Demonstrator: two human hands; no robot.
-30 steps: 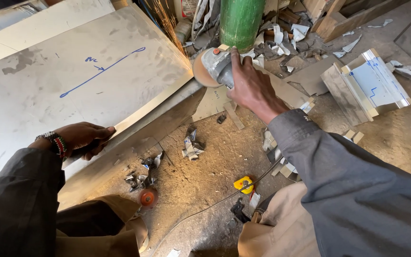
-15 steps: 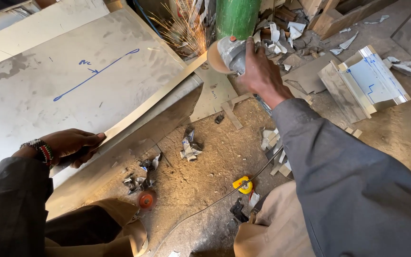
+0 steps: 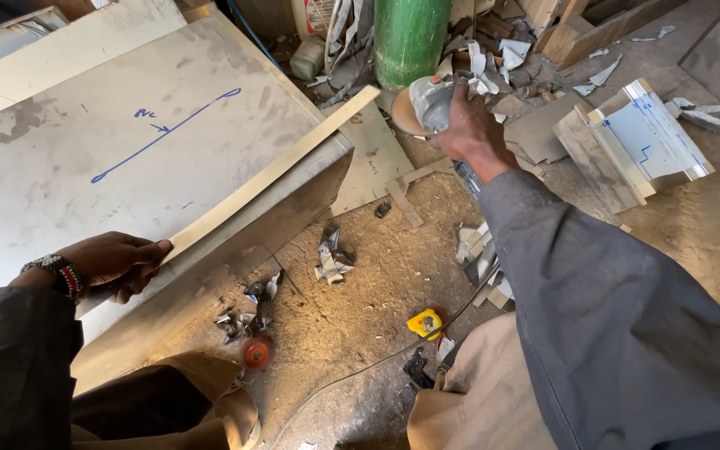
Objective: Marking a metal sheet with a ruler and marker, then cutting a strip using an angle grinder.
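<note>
The metal strip (image 3: 272, 171) is lain along the near edge of a large grey metal sheet (image 3: 85, 150) marked with a blue line, its lower end clamped in the grip of the left hand (image 3: 114, 262), fingers closed around it. Below, on the dirt floor (image 3: 360, 292), metal scraps (image 3: 331, 258), an orange disc (image 3: 257, 352) and a yellow tape measure (image 3: 424, 322) are scattered. Further right, an angle grinder (image 3: 427, 104) is held in the closed grip of the right hand (image 3: 472, 133), near the strip's far end, just before a green cylinder (image 3: 410, 37). A folded metal piece (image 3: 635, 142) is seen at far right.
</note>
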